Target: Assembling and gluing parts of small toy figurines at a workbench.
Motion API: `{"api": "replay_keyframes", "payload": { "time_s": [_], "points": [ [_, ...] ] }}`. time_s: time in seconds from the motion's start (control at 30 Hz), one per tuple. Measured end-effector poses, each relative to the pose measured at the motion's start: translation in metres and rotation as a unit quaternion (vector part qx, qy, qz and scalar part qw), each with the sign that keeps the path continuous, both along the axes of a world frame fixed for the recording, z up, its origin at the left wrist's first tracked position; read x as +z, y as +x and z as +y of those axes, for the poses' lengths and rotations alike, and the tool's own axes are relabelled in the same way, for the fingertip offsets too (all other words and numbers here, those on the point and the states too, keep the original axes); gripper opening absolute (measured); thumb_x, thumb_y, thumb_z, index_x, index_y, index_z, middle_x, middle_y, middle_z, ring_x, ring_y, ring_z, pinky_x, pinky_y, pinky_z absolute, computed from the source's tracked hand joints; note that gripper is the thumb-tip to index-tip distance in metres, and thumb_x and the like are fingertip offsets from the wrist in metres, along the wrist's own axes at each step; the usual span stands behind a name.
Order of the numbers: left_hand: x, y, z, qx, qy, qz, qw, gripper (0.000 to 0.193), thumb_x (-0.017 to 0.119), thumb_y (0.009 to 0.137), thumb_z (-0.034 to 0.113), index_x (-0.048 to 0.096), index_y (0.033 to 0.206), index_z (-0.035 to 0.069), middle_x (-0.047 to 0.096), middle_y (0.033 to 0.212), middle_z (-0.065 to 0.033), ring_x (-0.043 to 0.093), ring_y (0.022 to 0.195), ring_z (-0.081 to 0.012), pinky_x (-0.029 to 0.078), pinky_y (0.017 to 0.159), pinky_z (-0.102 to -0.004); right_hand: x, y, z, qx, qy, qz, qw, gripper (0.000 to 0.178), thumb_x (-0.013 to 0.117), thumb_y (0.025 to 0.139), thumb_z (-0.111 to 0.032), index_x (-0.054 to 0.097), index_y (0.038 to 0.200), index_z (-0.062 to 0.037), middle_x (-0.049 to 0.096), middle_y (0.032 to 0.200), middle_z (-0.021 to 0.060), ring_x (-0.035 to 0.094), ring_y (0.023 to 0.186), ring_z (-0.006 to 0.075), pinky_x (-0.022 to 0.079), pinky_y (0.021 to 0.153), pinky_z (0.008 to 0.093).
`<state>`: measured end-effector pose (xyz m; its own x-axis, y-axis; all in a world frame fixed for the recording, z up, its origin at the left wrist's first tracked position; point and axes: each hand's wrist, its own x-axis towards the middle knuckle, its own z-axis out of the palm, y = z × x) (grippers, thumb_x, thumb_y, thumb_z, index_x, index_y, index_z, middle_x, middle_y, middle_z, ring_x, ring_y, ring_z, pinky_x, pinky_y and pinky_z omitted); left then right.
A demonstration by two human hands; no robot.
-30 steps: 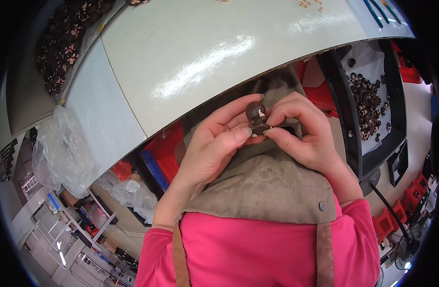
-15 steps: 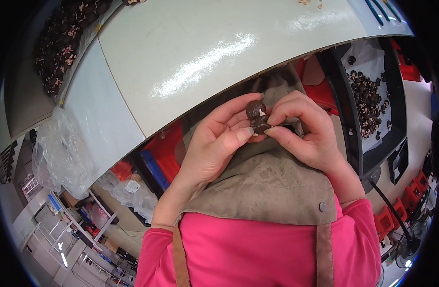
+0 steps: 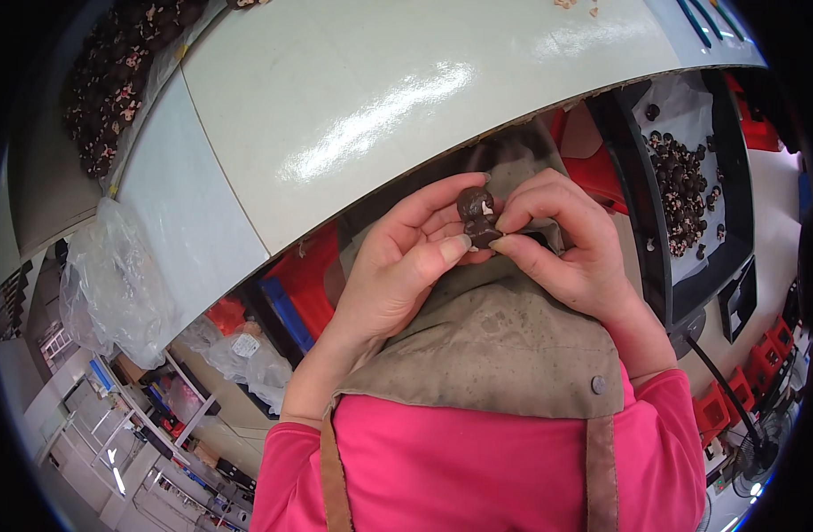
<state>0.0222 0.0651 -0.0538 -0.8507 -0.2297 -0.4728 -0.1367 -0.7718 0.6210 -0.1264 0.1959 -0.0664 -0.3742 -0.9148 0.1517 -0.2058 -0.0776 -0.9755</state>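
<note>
Between my hands, just off the table's near edge, is a small dark brown figurine (image 3: 478,206) with a round head, a rounded body and a pale patch on its side. My left hand (image 3: 416,244) cups it from the left, its thumb tip against the lower part. From the right, my right hand (image 3: 568,235) pinches its lower edge between thumb and forefinger. The fingers hide part of its body, and any seam or small piece at the pinch is too small to make out.
A glossy pale table (image 3: 336,97) spans the front. Many dark brown and pink pieces heap up at far left (image 3: 114,106). A black tray (image 3: 734,235) at right holds more small dark pieces on white lining. A clear plastic bag (image 3: 118,288) hangs at the table's left; red stools lie beyond.
</note>
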Motion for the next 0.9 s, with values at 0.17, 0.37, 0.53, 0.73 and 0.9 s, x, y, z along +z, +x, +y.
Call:
{"api": "replay_keyframes", "payload": {
  "time_s": [0.17,0.37,0.53,0.73,0.9],
  "points": [
    [0.0014,-0.0015,-0.0003,-0.001,-0.006,-0.002,1.0,0.052,0.056,0.087,0.01,0.039,0.136,0.001,0.052,0.126,-0.0118,0.053,0.114,-0.017,0.047,0.093,-0.0305,-0.002,0.0004,-0.0002,-0.002,-0.004,0.003,1.0,0.019,0.067,0.076,0.002,0.056,0.09,-0.0015,0.058,0.089,0.0086,0.057,0.084,0.0204,0.045,0.075,0.0289],
    [-0.0002,0.0008,-0.0017,0.001,0.012,0.0,1.0,0.054,0.056,0.087,0.013,0.038,0.136,0.001,0.052,0.126,-0.0113,0.052,0.115,-0.0168,0.046,0.094,-0.0306,-0.0028,0.0045,-0.0022,-0.007,-0.014,0.008,1.0,0.02,0.069,0.076,0.0,0.055,0.091,-0.003,0.058,0.089,0.0081,0.057,0.085,0.0208,0.045,0.075,0.0294],
    [-0.0013,0.0018,-0.0018,-0.001,-0.004,0.008,1.0,0.054,0.056,0.087,0.013,0.038,0.136,0.002,0.052,0.126,-0.0114,0.052,0.115,-0.0172,0.046,0.094,-0.0304,-0.003,0.0044,-0.003,-0.004,-0.017,0.025,1.0,0.02,0.069,0.077,-0.001,0.055,0.091,-0.0034,0.058,0.088,0.0079,0.057,0.084,0.0212,0.046,0.074,0.0301],
    [0.0012,0.0004,-0.0024,-0.008,-0.018,0.001,1.0,0.053,0.054,0.088,0.011,0.038,0.137,0.002,0.052,0.127,-0.0126,0.052,0.116,-0.0178,0.045,0.095,-0.0304,-0.0028,0.0061,-0.0032,-0.01,-0.017,0.033,0.999,0.02,0.068,0.076,-0.001,0.054,0.09,-0.0031,0.058,0.088,0.0081,0.057,0.084,0.022,0.046,0.076,0.031],
    [0.0017,-0.0005,-0.0013,-0.007,-0.023,0.011,1.0,0.052,0.053,0.088,0.009,0.038,0.137,0.001,0.052,0.128,-0.0134,0.052,0.116,-0.0178,0.045,0.095,-0.0304,-0.002,0.006,-0.0027,-0.013,-0.016,0.039,0.999,0.02,0.068,0.076,0.0,0.054,0.09,-0.0029,0.058,0.088,0.0083,0.057,0.083,0.0223,0.047,0.076,0.0317]
  ]
}}
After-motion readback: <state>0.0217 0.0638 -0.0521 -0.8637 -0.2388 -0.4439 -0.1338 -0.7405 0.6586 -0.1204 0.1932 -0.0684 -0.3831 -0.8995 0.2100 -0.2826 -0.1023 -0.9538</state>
